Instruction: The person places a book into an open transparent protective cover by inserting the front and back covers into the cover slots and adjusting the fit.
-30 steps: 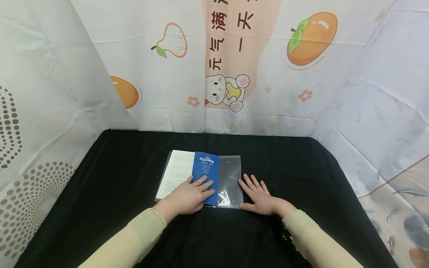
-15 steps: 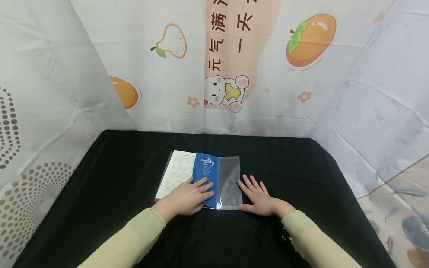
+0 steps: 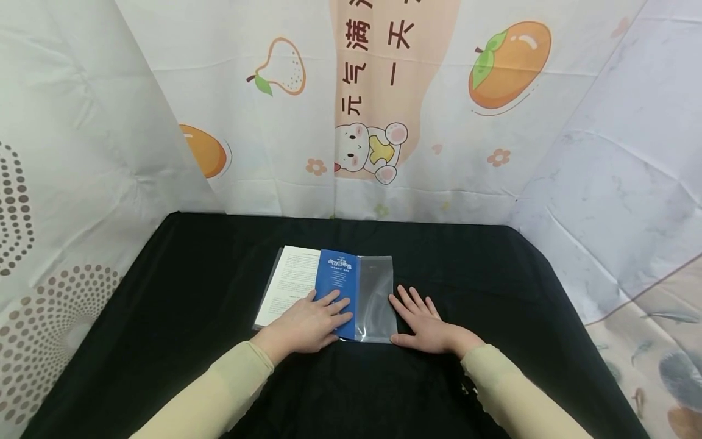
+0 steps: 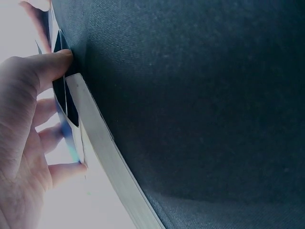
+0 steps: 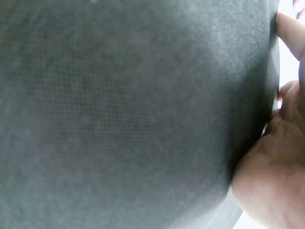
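A book lies face up on the black cloth, its white printed page [image 3: 287, 283] at the left. Beside that page is a blue cover flap [image 3: 337, 277] with white lettering. From under the blue part a clear plastic book cover [image 3: 375, 299] extends to the right. My left hand [image 3: 307, 320] rests on the blue flap with spread fingers. In the left wrist view its thumb [image 4: 55, 64] is at the book's near edge, beside the page block [image 4: 107, 145]. My right hand [image 3: 422, 323] lies flat on the cloth, fingertips and thumb at the plastic's right edge.
A black cloth [image 3: 219, 262] covers the table. Behind it hangs a white curtain [image 3: 274, 134] with fruit and bear prints; further patterned sheets stand at left and right. Small light-coloured bits show near the right sleeve [image 3: 510, 384].
The plastic's right edge has shifted slightly left and toward me, and the glare on it has shrunk. The left thumb shows a little further right. Both hands stay almost in place.
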Motion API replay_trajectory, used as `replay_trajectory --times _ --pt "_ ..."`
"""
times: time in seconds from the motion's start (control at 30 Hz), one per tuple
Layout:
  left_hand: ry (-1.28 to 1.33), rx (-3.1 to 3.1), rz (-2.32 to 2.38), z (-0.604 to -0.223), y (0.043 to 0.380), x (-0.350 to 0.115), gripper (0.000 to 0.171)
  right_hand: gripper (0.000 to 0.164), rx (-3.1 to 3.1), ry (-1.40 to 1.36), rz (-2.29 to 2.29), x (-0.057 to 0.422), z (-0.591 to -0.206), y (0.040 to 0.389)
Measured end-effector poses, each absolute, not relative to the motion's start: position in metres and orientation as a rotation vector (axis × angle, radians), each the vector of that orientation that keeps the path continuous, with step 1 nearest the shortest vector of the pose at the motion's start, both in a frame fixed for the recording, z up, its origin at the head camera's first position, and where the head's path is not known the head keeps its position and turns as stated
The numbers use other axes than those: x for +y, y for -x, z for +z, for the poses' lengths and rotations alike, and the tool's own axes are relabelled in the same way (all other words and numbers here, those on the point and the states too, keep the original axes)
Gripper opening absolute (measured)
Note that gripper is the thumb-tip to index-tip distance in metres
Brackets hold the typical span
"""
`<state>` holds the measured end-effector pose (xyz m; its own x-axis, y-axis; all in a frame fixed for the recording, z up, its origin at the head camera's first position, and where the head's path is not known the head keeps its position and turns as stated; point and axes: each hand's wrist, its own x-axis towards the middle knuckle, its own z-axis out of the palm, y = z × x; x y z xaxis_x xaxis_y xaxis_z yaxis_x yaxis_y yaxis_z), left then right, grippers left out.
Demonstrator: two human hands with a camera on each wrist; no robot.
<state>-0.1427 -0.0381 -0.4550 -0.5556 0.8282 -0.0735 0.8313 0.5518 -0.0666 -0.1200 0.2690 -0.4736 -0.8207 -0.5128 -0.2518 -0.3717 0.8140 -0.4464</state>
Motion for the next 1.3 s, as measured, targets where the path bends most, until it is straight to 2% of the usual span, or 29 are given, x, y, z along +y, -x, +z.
replay_trajectory --times 1.3 --pt "-1.442 2.746 -0.120 -0.4550 0.1417 -0.0351 0.054 0.085 2.627 0.616 -0.537 0.2660 -0.4705 0.1185"
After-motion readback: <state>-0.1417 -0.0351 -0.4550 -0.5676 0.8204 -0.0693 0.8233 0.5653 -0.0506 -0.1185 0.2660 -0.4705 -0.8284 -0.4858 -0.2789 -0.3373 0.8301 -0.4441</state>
